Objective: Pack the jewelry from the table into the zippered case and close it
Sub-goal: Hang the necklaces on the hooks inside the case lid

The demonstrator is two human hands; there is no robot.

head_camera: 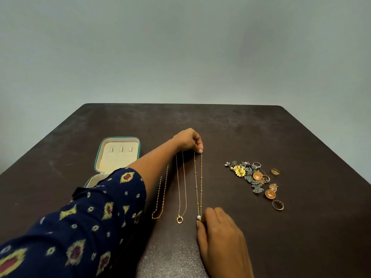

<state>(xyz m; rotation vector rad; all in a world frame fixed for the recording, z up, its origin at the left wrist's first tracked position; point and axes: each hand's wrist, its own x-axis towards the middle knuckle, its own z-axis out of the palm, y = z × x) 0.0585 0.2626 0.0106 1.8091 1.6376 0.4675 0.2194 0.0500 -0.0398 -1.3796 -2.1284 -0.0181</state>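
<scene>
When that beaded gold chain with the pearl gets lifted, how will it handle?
Probably floppy: the beaded gold chain lies as two thin strands, its top pinched by the left hand. Likely light, with the pearl swinging lowest. It could snag the ring-pendant chain beside it.

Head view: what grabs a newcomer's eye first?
The pearl necklace lies straight at the centre of the table, the left hand pinching its far end, the right hand at the pearl. A heap of earrings and rings lies to the right. The open case sits left, partly behind the sleeve.
</scene>
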